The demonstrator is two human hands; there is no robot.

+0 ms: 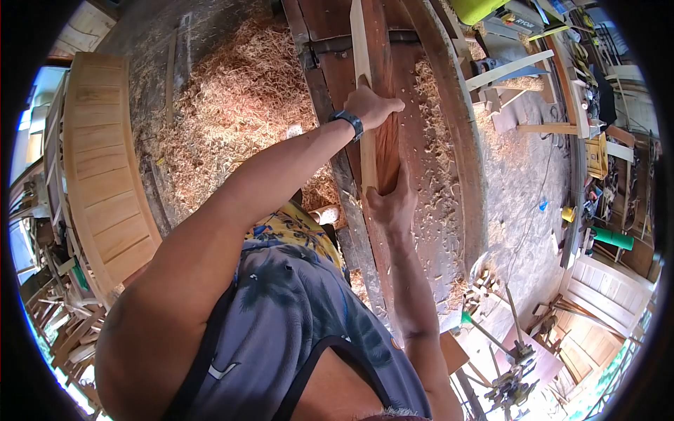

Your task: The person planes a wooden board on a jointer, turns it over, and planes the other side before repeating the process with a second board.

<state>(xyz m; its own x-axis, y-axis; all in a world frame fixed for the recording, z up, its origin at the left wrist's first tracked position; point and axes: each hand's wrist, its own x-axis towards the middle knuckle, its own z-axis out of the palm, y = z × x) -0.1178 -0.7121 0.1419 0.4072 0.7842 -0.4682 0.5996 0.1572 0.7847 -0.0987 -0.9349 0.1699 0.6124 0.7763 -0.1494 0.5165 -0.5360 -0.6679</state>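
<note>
A long wooden board (pixel 387 144), with a reddish-brown face and a pale strip along its left side, runs up the view over a dark brown workbench (pixel 435 210). My left hand (pixel 372 109), with a dark watch at the wrist, grips the board near its upper middle, the fingers partly hidden. Closer to my body, my right hand (pixel 394 203) is closed around the board's near end, thumb on one side and fingers on the other.
Curly wood shavings (pixel 246 105) cover the floor left of the bench, and more lie on the bench top. A slatted wooden panel (pixel 105 168) stands at the left. Wood pieces, a green cylinder (pixel 613 238), a yellow container (pixel 568 214) and a pale door (pixel 611 295) are at the right.
</note>
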